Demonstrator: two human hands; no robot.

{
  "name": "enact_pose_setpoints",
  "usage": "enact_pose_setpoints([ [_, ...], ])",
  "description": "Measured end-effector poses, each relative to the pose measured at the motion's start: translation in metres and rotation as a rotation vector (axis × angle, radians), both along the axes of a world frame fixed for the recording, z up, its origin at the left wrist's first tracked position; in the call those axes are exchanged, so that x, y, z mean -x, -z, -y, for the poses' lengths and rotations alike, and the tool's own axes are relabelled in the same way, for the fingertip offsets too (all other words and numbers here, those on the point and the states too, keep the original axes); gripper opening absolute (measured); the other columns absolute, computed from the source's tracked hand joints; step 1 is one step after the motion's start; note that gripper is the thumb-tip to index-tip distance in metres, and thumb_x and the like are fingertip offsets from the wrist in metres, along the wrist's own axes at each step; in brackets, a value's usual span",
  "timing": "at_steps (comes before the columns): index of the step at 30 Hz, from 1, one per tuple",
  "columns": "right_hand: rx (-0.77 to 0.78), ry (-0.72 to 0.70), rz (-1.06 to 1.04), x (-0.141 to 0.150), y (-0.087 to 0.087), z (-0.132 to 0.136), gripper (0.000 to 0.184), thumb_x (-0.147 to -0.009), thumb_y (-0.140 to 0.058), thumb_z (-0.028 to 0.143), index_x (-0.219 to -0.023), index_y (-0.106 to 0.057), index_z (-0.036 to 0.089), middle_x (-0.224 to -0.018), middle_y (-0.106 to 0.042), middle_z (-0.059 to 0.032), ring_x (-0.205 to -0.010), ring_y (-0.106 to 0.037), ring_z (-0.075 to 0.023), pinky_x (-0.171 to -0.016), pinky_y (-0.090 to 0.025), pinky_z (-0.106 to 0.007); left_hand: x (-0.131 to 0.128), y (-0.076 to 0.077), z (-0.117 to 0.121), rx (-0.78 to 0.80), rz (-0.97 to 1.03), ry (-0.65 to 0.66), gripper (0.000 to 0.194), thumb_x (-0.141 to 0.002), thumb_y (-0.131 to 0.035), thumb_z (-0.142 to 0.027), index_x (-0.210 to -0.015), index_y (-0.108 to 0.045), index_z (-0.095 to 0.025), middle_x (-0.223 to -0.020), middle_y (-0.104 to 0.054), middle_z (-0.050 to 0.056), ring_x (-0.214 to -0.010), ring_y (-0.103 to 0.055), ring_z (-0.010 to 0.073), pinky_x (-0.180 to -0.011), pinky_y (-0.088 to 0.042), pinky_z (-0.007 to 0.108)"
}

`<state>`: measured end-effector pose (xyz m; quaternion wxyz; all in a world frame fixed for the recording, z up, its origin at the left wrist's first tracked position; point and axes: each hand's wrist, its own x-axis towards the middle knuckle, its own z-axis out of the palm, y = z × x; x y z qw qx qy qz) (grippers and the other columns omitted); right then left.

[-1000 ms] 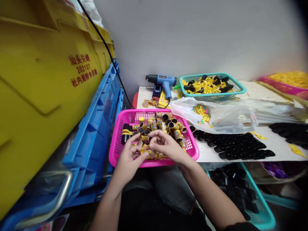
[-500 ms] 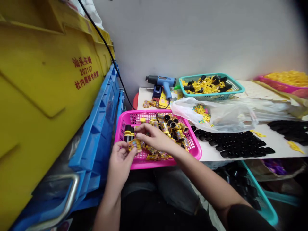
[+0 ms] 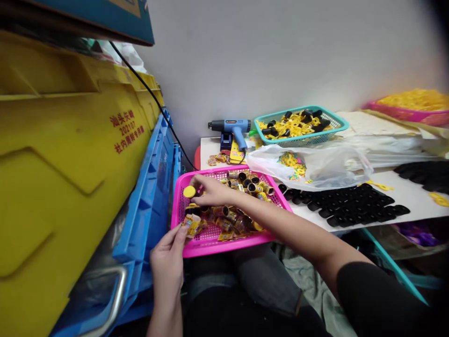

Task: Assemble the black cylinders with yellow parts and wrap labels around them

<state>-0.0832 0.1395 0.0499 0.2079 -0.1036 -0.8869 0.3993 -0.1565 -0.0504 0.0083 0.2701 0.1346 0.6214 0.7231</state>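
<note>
My left hand (image 3: 170,248) is at the near left corner of a pink basket (image 3: 206,247), pinching a small printed yellow label sleeve (image 3: 192,224) between thumb and fingers. Over the basket's left side, my right hand (image 3: 206,189) has its fingers closed on a round piece with a yellow cap (image 3: 189,192); the fingers hide the rest of it. Just below it, a black cylinder with a yellow band (image 3: 192,209) lies in the basket. Many yellow-printed black cylinders (image 3: 259,188) and loose labels (image 3: 231,229) fill the middle and right.
Behind the basket rests a blue heat gun (image 3: 234,126). A teal basket (image 3: 336,128) of yellow and black parts and a plastic bag (image 3: 329,171) stand right of it. Black parts (image 3: 354,203) lie in rows on the table. Yellow (image 3: 52,164) and blue crates (image 3: 140,201) rise at left.
A label sleeve has come up in my left hand, which has moved toward the basket's near left corner. My right hand has gone left and taken hold of the yellow-capped piece.
</note>
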Motion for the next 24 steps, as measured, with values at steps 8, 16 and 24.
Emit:
enact_pose_setpoints([
  [8,0.905,-0.082,-0.425,-0.090,-0.013,0.053,0.044,-0.071,-0.076,0.041,-0.104,-0.058,0.018,-0.087,-0.062,-0.0005,-0.075,-0.060,-0.0108,-0.068,-0.049,-0.022,-0.011,-0.006,-0.008,-0.013,-0.043,0.095,0.035,-0.061,-0.080,-0.041,-0.084,-0.076,-0.015,-0.077,-0.076,0.005,-0.072,-0.070,0.0201,-0.077,-0.056,0.037],
  [16,0.938,0.082,-0.559,-0.104,-0.010,0.064,0.040,-0.064,-0.081,0.040,-0.094,-0.063,0.020,-0.086,-0.064,0.0000,-0.076,-0.060,-0.0116,-0.071,-0.050,-0.025,-0.032,-0.019,-0.007,0.017,-0.118,0.152,0.035,-0.062,-0.079,-0.041,-0.083,-0.076,-0.014,-0.078,-0.077,0.007,-0.070,-0.071,0.0229,-0.074,-0.058,0.040],
  [24,0.858,0.177,-0.433,-0.120,-0.031,0.082,0.035,-0.072,-0.074,0.032,-0.102,-0.061,0.019,-0.072,-0.055,0.0035,-0.062,-0.051,-0.0088,-0.060,-0.043,-0.023,-0.045,-0.028,-0.015,-0.023,-0.079,0.192,0.030,-0.060,-0.082,-0.040,-0.079,-0.077,-0.017,-0.076,-0.077,0.005,-0.066,-0.070,0.0180,-0.066,-0.059,0.030],
])
